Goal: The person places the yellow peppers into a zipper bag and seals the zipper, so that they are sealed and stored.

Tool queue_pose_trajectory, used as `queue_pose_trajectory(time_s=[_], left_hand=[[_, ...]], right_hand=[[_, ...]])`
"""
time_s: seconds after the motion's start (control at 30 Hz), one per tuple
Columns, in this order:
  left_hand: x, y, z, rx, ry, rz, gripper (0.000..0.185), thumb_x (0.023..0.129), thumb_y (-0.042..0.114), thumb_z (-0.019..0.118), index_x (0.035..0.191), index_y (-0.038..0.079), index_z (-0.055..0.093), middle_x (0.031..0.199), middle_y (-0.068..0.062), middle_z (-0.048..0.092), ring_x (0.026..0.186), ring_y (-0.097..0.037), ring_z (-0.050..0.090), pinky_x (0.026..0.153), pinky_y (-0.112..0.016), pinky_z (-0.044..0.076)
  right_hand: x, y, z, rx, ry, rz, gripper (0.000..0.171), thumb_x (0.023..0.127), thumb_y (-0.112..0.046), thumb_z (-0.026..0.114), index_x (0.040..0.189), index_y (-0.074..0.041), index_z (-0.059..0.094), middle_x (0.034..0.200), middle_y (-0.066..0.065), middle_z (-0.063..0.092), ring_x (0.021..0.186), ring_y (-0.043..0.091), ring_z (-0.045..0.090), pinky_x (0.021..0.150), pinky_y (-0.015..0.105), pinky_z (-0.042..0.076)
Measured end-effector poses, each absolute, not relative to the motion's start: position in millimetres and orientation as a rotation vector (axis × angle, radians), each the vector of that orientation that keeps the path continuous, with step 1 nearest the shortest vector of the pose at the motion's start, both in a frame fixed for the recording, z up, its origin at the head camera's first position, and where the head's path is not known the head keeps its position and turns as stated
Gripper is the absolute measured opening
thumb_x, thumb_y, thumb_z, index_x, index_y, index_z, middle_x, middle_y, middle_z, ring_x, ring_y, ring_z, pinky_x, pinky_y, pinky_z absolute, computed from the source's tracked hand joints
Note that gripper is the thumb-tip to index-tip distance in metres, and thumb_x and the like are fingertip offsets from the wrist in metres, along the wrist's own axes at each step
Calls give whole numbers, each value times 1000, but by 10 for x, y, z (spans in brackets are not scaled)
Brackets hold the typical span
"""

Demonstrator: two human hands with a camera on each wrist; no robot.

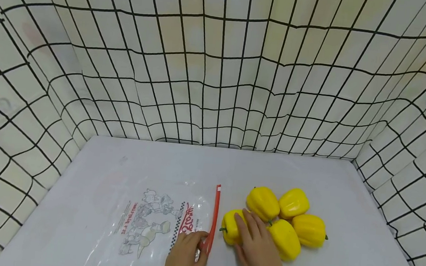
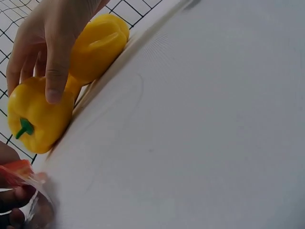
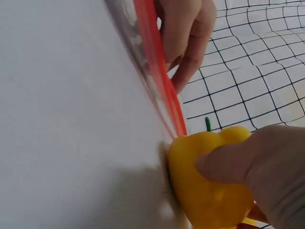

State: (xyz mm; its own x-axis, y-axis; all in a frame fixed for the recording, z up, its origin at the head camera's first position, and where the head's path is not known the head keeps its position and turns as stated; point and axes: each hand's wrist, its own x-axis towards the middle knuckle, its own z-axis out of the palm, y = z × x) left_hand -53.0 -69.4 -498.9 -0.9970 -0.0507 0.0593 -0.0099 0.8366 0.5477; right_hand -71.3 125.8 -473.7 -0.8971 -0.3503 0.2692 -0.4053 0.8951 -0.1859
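A clear plastic zip bag (image 1: pixel 155 217) with printed cartoon figures lies flat on the table. Along its right side runs a red strip (image 1: pixel 216 206). My left hand (image 1: pixel 187 257) pinches the bag at the near end of this strip, and the bag's edge lifts a little there. To the right, my right hand (image 1: pixel 257 250) holds a yellow bell pepper (image 1: pixel 230 228), fingers over its top. In the right wrist view the thumb presses on that bell pepper (image 3: pixel 209 186). Its green stem (image 2: pixel 25 128) points toward the bag in the left wrist view.
Several other yellow bell peppers (image 1: pixel 294 203) sit in a cluster right beside and behind my right hand. A white-covered table (image 1: pixel 351 257) carries everything. Black netting (image 1: pixel 221 86) over pale walls closes in the back and both sides.
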Motion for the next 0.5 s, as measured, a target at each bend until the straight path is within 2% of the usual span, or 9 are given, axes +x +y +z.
queue_pose_trajectory(time_s=[0.27, 0.5], left_hand=[[-503, -671, -4988, 35, -2849, -961, 29, 86, 18, 71, 112, 26, 61, 79, 18, 52, 66, 2, 39, 59, -17, 35], [-462, -669, -4999, -2, -2712, -926, 20, 84, 14, 73, 97, 29, 69, 82, 16, 55, 74, -1, 46, 67, -24, 45]], right_hand=[[-663, 1181, -4881, 509, -2826, 288, 86, 81, -28, 80, 152, -20, 32, 153, 7, 39, 138, 26, 40, 112, 46, 42], [-665, 1159, -4924, 504, -2737, 331, 87, 79, -26, 82, 151, -17, 36, 149, 10, 42, 135, 29, 44, 110, 49, 43]])
